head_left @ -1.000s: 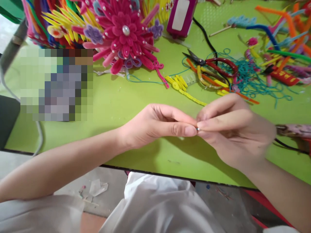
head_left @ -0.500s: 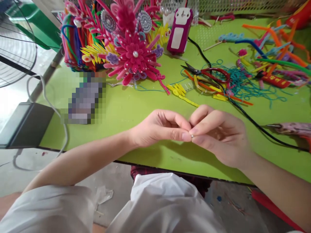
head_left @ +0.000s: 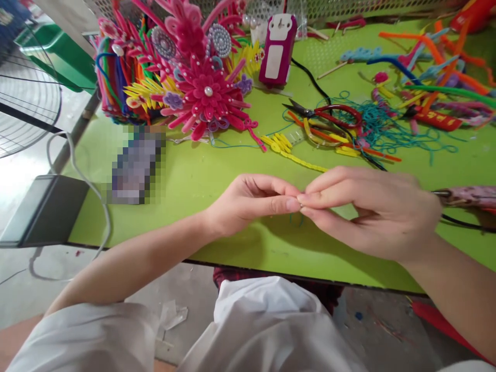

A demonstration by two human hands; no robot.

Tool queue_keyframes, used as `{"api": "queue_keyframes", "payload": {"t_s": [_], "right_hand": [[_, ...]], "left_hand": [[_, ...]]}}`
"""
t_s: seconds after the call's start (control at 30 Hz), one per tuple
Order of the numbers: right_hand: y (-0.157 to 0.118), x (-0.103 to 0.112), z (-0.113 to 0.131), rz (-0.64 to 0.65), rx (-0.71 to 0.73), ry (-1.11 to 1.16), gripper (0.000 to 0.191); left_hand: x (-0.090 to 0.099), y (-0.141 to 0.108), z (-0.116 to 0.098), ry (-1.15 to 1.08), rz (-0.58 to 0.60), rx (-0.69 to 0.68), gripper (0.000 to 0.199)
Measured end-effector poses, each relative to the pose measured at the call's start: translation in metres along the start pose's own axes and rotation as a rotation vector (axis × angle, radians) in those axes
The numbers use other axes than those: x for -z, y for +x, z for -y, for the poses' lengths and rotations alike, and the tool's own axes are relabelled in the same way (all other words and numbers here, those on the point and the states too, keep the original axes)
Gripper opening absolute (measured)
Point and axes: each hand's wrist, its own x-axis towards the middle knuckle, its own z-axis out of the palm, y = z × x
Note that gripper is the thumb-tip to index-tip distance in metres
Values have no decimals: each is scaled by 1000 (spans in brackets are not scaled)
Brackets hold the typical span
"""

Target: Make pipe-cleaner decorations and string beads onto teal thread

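My left hand (head_left: 251, 201) and my right hand (head_left: 372, 209) meet fingertip to fingertip above the green table (head_left: 155, 219). Between the pinched fingertips is a tiny shiny bead (head_left: 301, 205), mostly covered. A short teal thread (head_left: 296, 222) hangs just below it. Both hands are closed in a pinch around this spot. Beyond them lie a yellow fuzzy strip (head_left: 304, 163), scissors with red handles (head_left: 341, 114) and a tangle of teal thread (head_left: 387, 124). A large pink flower decoration (head_left: 207, 93) with pearls stands at the back left.
A blurred-out flat object (head_left: 137, 168) lies at left, near a grey box (head_left: 44, 209) with a cable. A purple device (head_left: 277, 51) stands at the back. A glue gun (head_left: 468, 196) lies at right, below coloured fuzzy stems (head_left: 437, 51).
My right hand has turned, its back now facing up more, and its wrist has moved right. A teal thread now shows under the fingertips. The whole view has shifted slightly.
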Motion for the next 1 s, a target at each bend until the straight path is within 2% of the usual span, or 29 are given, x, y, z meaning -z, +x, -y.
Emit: {"api": "queue_keyframes", "payload": {"t_s": [0.17,0.3,0.4,0.6,0.77,1.0], "right_hand": [[-1,5,0,40,19,-241,22],[-1,5,-1,52,-49,-234,17],[0,4,0,69,-94,-221,20],[0,4,0,70,-66,-228,17],[-3,1,-2,42,-180,-247,15],[-7,-2,-11,-47,-528,133,12]], "left_hand": [[3,3,0,107,-68,-1,20],[3,5,-4,148,-56,-36,16],[1,5,-8,152,-53,-48,16],[0,4,-8,137,-60,-38,17],[1,5,-4,-5,19,16,27],[1,6,-6,116,-53,43,29]]}}
